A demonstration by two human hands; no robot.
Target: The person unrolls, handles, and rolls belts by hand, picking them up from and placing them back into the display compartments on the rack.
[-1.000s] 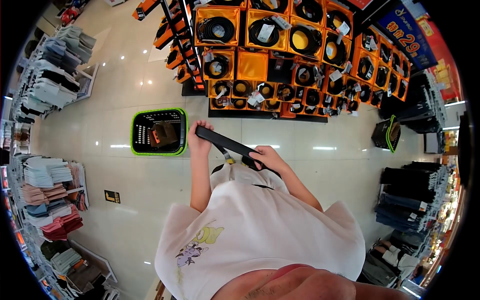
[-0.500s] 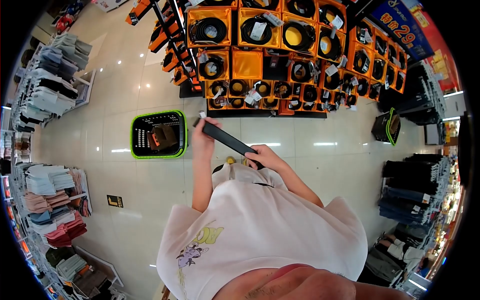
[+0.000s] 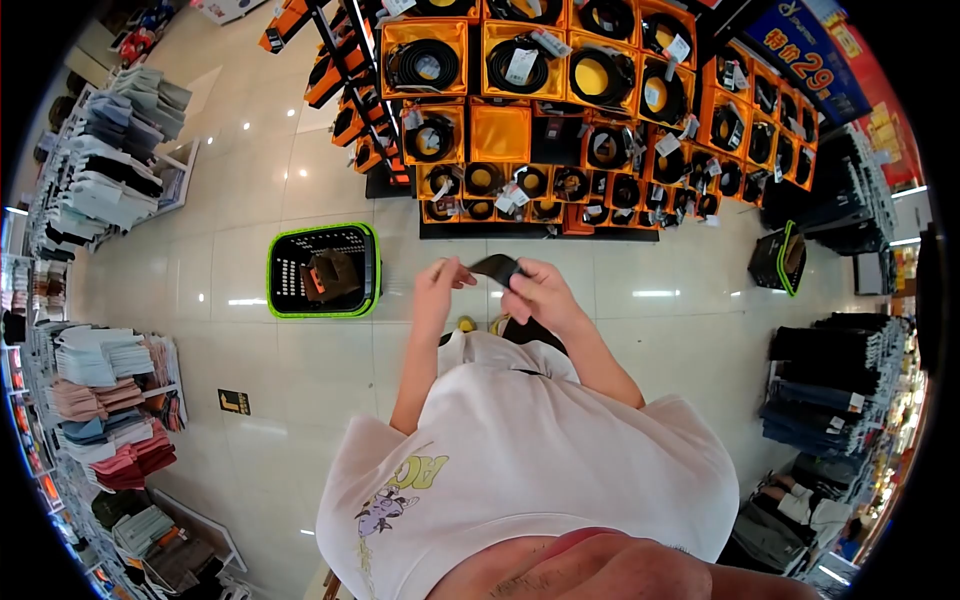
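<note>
A black leather-like belt (image 3: 495, 267) is bent into a short curve between my hands, in front of my waist. My right hand (image 3: 540, 292) is closed around its right part, thumb on the near side. At the other end, the curled fingertips of my left hand (image 3: 438, 285) meet the strap in a light pinch. How the strap runs inside my right hand is hidden. On the floor to the left stands a black basket with a green rim (image 3: 272, 275), holding a brown item (image 3: 330, 275) with an orange patch.
Ahead is a display of orange boxes (image 3: 500, 132) with coiled black belts. A second green-rimmed basket (image 3: 779, 258) stands at right. Racks of folded shirts (image 3: 100, 355) line the left; dark trousers (image 3: 825, 355) hang at right. A floor sign (image 3: 234, 402) lies on the tiles.
The belt went from stretched straight between my hands to a short bent curve. My left hand has come down and right, and my right hand has risen slightly, closing the gap.
</note>
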